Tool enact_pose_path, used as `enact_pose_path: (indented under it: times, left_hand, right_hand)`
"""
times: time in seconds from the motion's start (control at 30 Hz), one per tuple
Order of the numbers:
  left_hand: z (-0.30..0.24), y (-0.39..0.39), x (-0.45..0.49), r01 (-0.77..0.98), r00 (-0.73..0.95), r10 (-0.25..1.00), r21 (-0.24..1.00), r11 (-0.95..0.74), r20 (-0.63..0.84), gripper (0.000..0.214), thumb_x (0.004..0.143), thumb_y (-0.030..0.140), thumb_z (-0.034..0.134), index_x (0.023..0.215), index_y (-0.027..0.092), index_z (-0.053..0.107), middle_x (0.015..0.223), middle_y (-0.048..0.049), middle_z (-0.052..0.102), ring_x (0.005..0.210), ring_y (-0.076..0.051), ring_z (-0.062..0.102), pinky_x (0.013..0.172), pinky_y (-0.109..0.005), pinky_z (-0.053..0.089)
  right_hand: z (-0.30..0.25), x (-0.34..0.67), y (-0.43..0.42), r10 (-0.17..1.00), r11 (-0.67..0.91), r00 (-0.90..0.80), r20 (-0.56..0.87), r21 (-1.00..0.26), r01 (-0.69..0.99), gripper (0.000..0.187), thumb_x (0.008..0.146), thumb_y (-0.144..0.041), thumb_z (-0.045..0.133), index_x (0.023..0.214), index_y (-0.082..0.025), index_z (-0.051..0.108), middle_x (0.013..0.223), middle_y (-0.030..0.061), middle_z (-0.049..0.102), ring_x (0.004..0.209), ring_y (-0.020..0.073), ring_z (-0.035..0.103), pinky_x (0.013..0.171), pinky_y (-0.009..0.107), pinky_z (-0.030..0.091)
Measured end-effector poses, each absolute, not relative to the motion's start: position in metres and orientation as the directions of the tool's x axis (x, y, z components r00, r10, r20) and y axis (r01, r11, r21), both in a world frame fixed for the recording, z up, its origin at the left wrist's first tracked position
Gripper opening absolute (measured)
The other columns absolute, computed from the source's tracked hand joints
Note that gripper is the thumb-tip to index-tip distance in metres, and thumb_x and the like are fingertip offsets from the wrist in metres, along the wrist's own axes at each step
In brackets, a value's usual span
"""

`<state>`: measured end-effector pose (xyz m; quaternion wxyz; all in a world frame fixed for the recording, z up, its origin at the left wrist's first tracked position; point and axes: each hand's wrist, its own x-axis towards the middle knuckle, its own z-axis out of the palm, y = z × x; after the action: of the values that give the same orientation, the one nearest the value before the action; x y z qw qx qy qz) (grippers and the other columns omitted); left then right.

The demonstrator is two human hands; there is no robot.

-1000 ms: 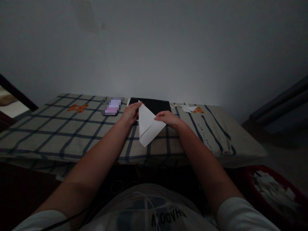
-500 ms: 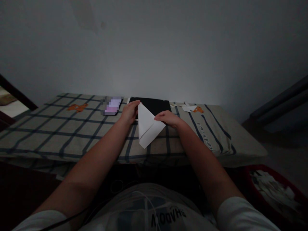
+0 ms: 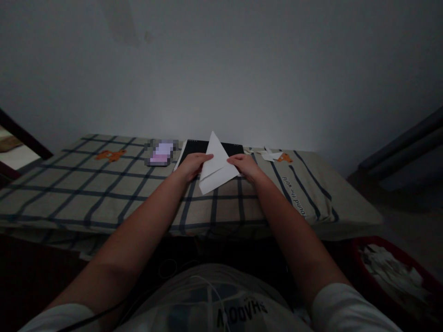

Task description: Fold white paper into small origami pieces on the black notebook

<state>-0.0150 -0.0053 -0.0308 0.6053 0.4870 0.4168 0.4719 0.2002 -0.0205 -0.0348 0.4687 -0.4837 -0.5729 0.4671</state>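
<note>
A folded sheet of white paper is held up between both hands, its narrow point facing away from me and a crease line crossing its lower part. My left hand pinches its left edge, thumb on top. On the opposite edge, my right hand grips the paper between thumb and fingers. Behind and below the paper lies a flat black notebook or board with small holes along its far edge, partly covered by the paper and hands.
A checked cloth covers the table against the wall. A phone, blurred out, lies to the left. White paper pieces rest to the right. On the floor at lower right stands a red basket holding crumpled white stuff.
The paper has turned so its point now faces away from me, higher up. My left hand has slid from the tip down to the left edge.
</note>
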Motion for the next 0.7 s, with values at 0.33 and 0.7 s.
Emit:
enact_pose_path:
  times: [0.33, 0.7]
  left_hand:
    - [-0.0268, -0.0089, -0.0159, -0.039, 0.131, 0.991, 0.999, 0.022, -0.016, 0.019, 0.071, 0.029, 0.075, 0.076, 0.014, 0.064, 0.069, -0.0028, 0.067, 0.053, -0.011, 0.056, 0.052, -0.023, 0.042]
    - [-0.0334, -0.0047, -0.0152, 0.01, 0.096, 0.995, 1.0, -0.008, 0.007, 0.024, 0.069, 0.034, 0.076, 0.077, 0.015, 0.064, 0.07, -0.0037, 0.067, 0.055, -0.012, 0.057, 0.054, -0.024, 0.044]
  right_hand:
    - [-0.0352, 0.2008, -0.0173, 0.996, 0.071, -0.055, 0.07, -0.997, 0.023, 0.022, 0.069, -0.03, 0.073, 0.083, -0.014, 0.073, 0.077, 0.005, 0.071, 0.065, 0.0127, 0.058, 0.064, 0.028, 0.044]
    - [-0.0278, 0.1997, -0.0241, 0.991, 0.13, -0.045, 0.124, -0.976, 0.174, 0.016, 0.072, -0.027, 0.069, 0.08, -0.014, 0.073, 0.072, 0.0032, 0.068, 0.061, 0.0113, 0.053, 0.061, 0.027, 0.041]
